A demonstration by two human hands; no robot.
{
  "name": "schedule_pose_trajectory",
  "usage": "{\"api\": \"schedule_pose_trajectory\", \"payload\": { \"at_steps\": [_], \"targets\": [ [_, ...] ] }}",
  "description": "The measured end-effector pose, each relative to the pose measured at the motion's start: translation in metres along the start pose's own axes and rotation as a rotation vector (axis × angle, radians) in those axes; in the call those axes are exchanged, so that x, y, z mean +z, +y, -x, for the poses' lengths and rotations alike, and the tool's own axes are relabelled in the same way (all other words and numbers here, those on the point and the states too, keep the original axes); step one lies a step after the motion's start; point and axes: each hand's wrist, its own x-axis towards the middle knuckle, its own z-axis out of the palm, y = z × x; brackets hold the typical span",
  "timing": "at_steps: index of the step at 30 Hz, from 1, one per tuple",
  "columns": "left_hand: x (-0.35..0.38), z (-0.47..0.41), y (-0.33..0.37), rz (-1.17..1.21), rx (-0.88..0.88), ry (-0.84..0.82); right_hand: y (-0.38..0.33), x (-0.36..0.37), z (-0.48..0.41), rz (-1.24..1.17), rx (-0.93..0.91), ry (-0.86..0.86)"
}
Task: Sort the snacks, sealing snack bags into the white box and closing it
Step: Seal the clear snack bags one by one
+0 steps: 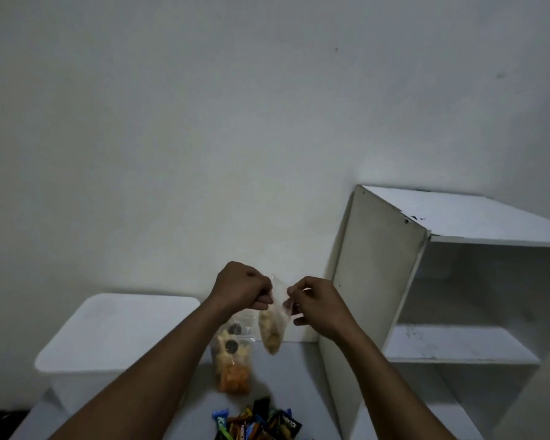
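Observation:
A small clear snack bag (272, 328) with pale beige pieces hangs in the air between my hands. My left hand (242, 289) pinches its top left edge and my right hand (315, 304) pinches its top right edge. Below it on the table lie clear bags (232, 360) of pale and orange snacks with dark round pieces. The white box (108, 331) with its lid on stands at the left of the table, apart from both hands.
A pile of colourful wrapped snacks (258, 423) lies at the near table edge. A white open shelf unit (451, 281) stands on the right, close to my right arm. A plain white wall (204, 122) fills the back.

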Motion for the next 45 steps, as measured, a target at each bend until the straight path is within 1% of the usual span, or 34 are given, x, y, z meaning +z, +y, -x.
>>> {"api": "schedule_pose_trajectory", "payload": {
  "at_steps": [3,5,6,7,9,11,12,15,17,19,21,23,24,27,29,31,33,35,36,39,41,43,45],
  "targets": [
    [-0.002,0.002,0.011,0.049,0.005,0.008,-0.013,0.009,0.004,0.136,-0.059,-0.033],
    [-0.007,0.001,0.015,0.092,0.002,-0.020,-0.019,0.011,0.003,0.264,-0.124,-0.017],
    [-0.010,0.002,0.017,0.118,0.001,-0.039,-0.021,0.010,0.001,0.284,-0.150,0.000],
    [-0.014,0.001,0.017,0.106,0.023,-0.044,-0.024,0.008,0.000,0.282,-0.161,0.009],
    [-0.022,-0.003,0.016,-0.064,0.129,-0.038,-0.030,0.003,0.000,0.264,-0.159,0.007],
    [-0.026,-0.001,0.018,-0.167,0.208,-0.098,-0.039,-0.003,0.001,0.251,-0.158,-0.014],
    [-0.027,0.001,0.019,-0.173,0.236,-0.114,-0.043,-0.004,0.001,0.244,-0.158,-0.026],
    [-0.029,0.002,0.022,-0.153,0.305,-0.041,-0.053,-0.007,0.001,0.250,-0.185,-0.028],
    [-0.030,0.004,0.025,-0.142,0.331,-0.019,-0.058,-0.007,0.000,0.276,-0.223,-0.008],
    [-0.031,0.006,0.028,-0.121,0.335,-0.037,-0.062,-0.009,-0.002,0.327,-0.256,0.023],
    [-0.032,0.009,0.030,-0.048,0.305,-0.084,-0.064,-0.011,-0.003,0.375,-0.282,0.060],
    [-0.034,0.013,0.032,0.005,0.294,-0.120,-0.065,-0.013,-0.003,0.368,-0.303,0.067],
    [-0.035,0.014,0.033,0.011,0.303,-0.110,-0.065,-0.013,-0.004,0.341,-0.310,0.058],
    [-0.037,0.016,0.032,-0.010,0.366,0.004,-0.064,-0.011,-0.001,0.184,-0.289,0.010],
    [-0.038,0.017,0.031,0.003,0.369,0.044,-0.065,-0.011,0.000,0.106,-0.262,-0.011],
    [-0.040,0.019,0.031,0.049,0.332,0.005,-0.067,-0.013,-0.001,0.101,-0.271,-0.005],
    [-0.042,0.022,0.032,0.091,0.286,-0.080,-0.068,-0.015,-0.001,0.112,-0.287,-0.001],
    [-0.043,0.023,0.033,0.049,0.277,-0.126,-0.069,-0.014,0.000,0.128,-0.289,-0.024],
    [-0.044,0.022,0.033,0.007,0.295,-0.115,-0.069,-0.012,0.000,0.129,-0.288,-0.036],
    [-0.045,0.020,0.031,-0.073,0.370,-0.016,-0.067,-0.009,0.000,0.064,-0.257,-0.064],
    [-0.045,0.019,0.030,-0.099,0.385,-0.001,-0.065,-0.009,0.000,0.098,-0.241,-0.072],
    [-0.045,0.020,0.029,-0.090,0.350,-0.067,-0.064,-0.008,-0.001,0.217,-0.267,-0.054],
    [-0.048,0.021,0.031,-0.065,0.307,-0.142,-0.064,-0.007,-0.001,0.286,-0.295,-0.023]
  ]
}}
